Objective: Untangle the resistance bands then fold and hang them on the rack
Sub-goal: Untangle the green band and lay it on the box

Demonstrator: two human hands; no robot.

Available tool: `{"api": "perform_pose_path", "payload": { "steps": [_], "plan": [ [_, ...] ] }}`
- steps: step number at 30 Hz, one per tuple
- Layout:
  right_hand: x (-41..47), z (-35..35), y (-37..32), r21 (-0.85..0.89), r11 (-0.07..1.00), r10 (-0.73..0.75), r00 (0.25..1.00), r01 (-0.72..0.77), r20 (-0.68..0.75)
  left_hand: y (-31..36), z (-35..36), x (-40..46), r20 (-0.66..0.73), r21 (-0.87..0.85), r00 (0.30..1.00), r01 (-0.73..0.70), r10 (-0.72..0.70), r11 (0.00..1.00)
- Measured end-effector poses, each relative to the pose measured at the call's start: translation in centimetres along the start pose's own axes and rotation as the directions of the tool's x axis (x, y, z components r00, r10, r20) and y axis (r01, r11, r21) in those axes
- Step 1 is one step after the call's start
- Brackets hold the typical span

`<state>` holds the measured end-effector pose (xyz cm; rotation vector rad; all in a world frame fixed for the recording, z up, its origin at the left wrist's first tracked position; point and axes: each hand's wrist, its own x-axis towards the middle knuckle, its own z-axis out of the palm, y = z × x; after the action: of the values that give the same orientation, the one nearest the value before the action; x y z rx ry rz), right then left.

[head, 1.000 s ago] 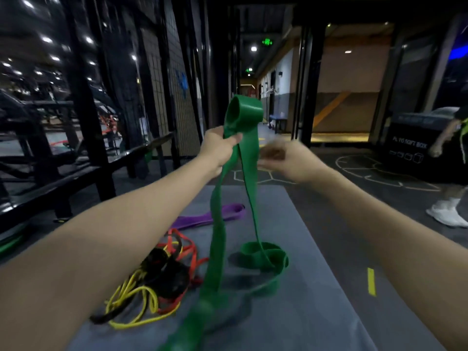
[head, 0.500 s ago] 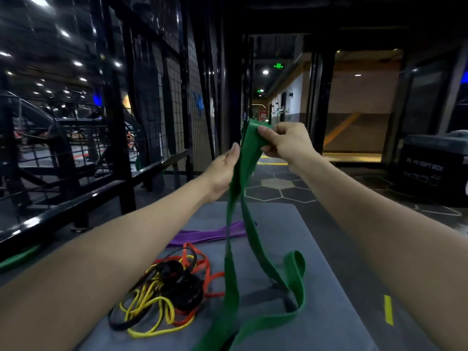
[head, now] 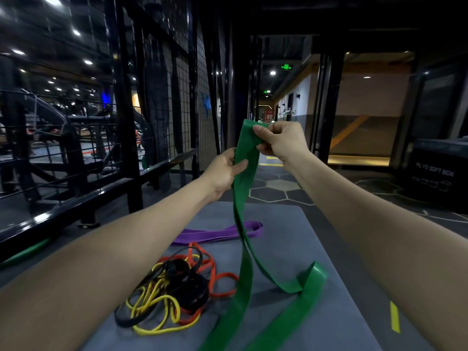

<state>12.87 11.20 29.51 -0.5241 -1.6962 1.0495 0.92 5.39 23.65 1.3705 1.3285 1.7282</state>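
A wide green resistance band (head: 245,269) hangs from both hands in front of me, its lower part trailing in a loose loop on the grey mat (head: 329,312). My right hand (head: 281,140) pinches the band's top end. Just below it, my left hand (head: 225,171) grips the band with thumb and fingers round its edge. A tangle of yellow, orange and black bands (head: 174,292) lies on the mat at lower left. Behind the tangle, a purple band (head: 217,234) lies flat. The black metal rack (head: 121,122) stands to the left.
A black soft box (head: 435,171) stands on the floor at the right. Another green band (head: 25,252) lies on the floor under the rack's lower rail at far left. A corridor opens straight ahead beyond the mat.
My right hand has taken the band's top end and lifted it, while my left hand has slid lower down the band. The folded loop at the top has opened out flat.
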Motion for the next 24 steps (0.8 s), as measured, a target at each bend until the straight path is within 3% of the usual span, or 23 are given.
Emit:
{"api": "perform_pose_path", "payload": {
  "steps": [4, 7, 10, 13, 17, 24],
  "plan": [
    [-0.5, 0.2, 0.8, 0.025, 1.0, 0.014, 0.999, -0.015, 0.034, 0.5, -0.3, 0.4, -0.141, -0.009, 0.99, -0.007, 0.006, 1.0],
    [-1.0, 0.6, 3.9, -0.159, 0.986, 0.07, 0.994, -0.056, 0.082, 1.3, -1.0, 1.0, -0.211, -0.071, 0.977, -0.004, -0.011, 0.997],
    [-2.7, 2.0, 7.2, -0.324, 0.939, 0.205, 0.947, -0.118, 0.249, 2.5, -2.2, 1.5, -0.237, -0.112, 0.972, -0.02, -0.007, 0.993],
    [-4.2, 3.5, 8.7, -0.282, 0.935, 0.313, 0.872, -0.214, 0.376, 3.8, -3.7, 1.6, -0.259, -0.127, 0.966, -0.051, 0.016, 0.991],
    [-4.5, 5.0, 9.8, -0.202, 0.952, 0.305, 0.787, -0.232, 0.537, 5.3, -5.9, 1.5, -0.317, -0.134, 0.947, -0.088, 0.041, 0.987],
    [-5.0, 7.3, 11.5, -0.087, 0.947, 0.291, 0.709, -0.309, 0.643, 8.4, -9.4, 0.9, -0.419, -0.129, 0.904, -0.149, 0.082, 0.98]
  ]
}}
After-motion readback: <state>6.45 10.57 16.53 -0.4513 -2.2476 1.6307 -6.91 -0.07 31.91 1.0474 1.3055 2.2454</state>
